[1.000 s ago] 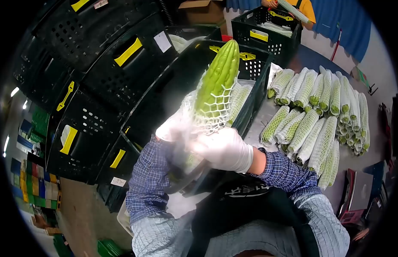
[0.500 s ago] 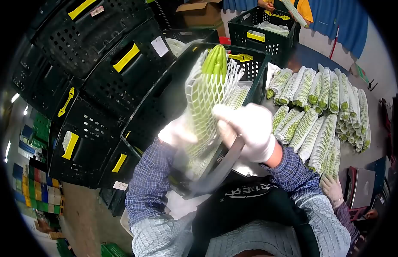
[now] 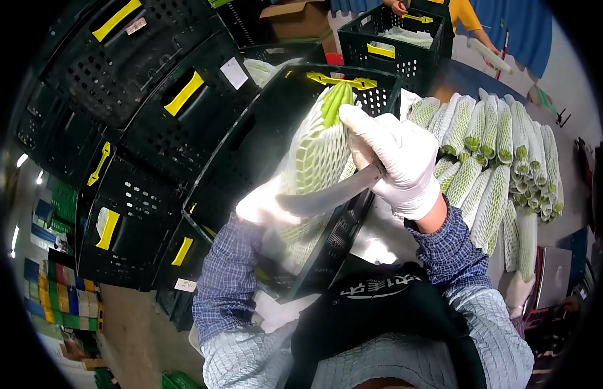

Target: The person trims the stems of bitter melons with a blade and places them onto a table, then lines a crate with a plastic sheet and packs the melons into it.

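My left hand (image 3: 262, 202), in a white glove, is closed around the lower part of a ridged green gourd (image 3: 314, 159) in a white foam net. The gourd stands nearly upright, its bare green tip showing above the net. My right hand (image 3: 402, 162), also gloved, grips a knife (image 3: 331, 197); the handle is mostly hidden in the palm. The blade reaches leftward across the front of the net. My right thumb and index finger are at the net's upper edge, by the tip. Below and behind the gourd is a dark crate (image 3: 337, 240).
Stacked dark crates (image 3: 155, 123) with yellow handles rise on the left. Netted gourds (image 3: 486, 155) lie piled on the table at right. Across the table, a person in an orange sleeve (image 3: 470, 16) holds a pale long item beside another crate (image 3: 353, 48). A co-worker's gloved hand (image 3: 519, 295) holds a netted gourd at lower right.
My right hand has moved up and right to the net's top edge, and the knife blade has risen and levelled. The net sits closer around the gourd's tip.
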Action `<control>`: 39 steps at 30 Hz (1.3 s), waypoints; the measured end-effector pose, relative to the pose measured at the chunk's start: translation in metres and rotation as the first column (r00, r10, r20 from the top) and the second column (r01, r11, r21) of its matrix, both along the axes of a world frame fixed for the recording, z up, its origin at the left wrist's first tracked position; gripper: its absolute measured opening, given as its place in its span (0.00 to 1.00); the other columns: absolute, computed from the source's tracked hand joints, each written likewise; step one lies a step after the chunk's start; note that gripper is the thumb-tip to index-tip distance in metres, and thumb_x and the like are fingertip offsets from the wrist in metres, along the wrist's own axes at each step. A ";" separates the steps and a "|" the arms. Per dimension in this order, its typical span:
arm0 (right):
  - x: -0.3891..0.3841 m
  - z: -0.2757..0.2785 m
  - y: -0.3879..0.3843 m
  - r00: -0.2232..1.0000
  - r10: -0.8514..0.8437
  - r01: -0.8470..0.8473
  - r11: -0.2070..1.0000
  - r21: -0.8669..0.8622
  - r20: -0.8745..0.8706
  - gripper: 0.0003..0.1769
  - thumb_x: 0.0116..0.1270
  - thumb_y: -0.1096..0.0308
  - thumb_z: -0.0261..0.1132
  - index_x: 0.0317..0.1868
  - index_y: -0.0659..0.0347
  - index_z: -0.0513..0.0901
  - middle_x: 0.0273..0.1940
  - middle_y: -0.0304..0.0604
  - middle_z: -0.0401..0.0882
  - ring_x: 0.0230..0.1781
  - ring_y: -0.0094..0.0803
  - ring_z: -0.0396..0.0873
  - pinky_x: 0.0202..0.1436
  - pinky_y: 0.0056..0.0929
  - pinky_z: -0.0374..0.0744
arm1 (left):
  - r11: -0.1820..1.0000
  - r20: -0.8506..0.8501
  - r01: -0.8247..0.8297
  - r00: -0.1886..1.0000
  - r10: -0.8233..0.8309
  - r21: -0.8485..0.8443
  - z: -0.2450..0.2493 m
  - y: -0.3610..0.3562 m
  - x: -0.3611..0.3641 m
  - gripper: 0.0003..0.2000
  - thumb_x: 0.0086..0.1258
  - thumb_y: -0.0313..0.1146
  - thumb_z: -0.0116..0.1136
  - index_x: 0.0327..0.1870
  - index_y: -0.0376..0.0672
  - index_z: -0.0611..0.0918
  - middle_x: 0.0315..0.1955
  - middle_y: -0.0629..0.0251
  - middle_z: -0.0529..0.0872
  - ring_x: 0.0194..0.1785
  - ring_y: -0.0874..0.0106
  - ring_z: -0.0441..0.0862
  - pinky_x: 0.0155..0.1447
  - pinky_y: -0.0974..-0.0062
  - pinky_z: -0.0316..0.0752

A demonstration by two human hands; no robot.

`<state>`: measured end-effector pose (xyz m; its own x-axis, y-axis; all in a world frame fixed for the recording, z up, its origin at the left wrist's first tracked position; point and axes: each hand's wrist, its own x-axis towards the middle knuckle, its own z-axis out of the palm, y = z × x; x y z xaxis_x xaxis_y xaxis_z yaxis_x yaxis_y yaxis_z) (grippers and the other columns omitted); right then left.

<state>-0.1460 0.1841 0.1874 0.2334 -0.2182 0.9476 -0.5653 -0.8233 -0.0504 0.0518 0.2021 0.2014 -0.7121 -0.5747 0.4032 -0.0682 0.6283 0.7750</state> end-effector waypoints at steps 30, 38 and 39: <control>0.045 -0.036 0.025 0.942 0.261 -0.332 0.821 0.464 0.212 0.46 0.49 0.49 0.81 0.60 0.72 0.75 0.35 0.50 0.86 0.32 0.40 0.88 0.35 0.31 0.85 | 0.950 0.204 -0.313 0.930 0.307 -0.006 -0.033 0.005 0.044 0.40 0.59 0.41 0.75 0.71 0.34 0.69 0.53 0.53 0.80 0.53 0.65 0.80 0.55 0.68 0.82; 0.058 -0.043 0.027 0.941 0.302 -0.339 0.848 0.408 0.155 0.47 0.48 0.47 0.82 0.57 0.76 0.74 0.32 0.51 0.85 0.25 0.42 0.86 0.30 0.34 0.84 | 0.913 0.188 -0.274 0.956 0.224 0.303 -0.032 0.011 0.055 0.33 0.69 0.31 0.64 0.75 0.40 0.65 0.67 0.53 0.74 0.67 0.62 0.75 0.71 0.62 0.73; 0.052 -0.037 0.037 0.945 0.295 -0.317 0.742 0.591 0.137 0.30 0.56 0.58 0.81 0.53 0.69 0.83 0.42 0.49 0.88 0.38 0.37 0.89 0.45 0.28 0.84 | 0.874 0.021 -0.177 0.982 0.187 0.452 -0.039 0.006 0.057 0.33 0.69 0.31 0.63 0.75 0.40 0.65 0.67 0.54 0.74 0.68 0.63 0.75 0.72 0.64 0.73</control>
<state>-0.0936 0.2207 0.1505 0.3590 -0.6633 0.6567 -0.2768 -0.7476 -0.6038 0.1088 0.2078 0.1626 -0.5711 -0.8165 0.0843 -0.1269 0.1893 0.9737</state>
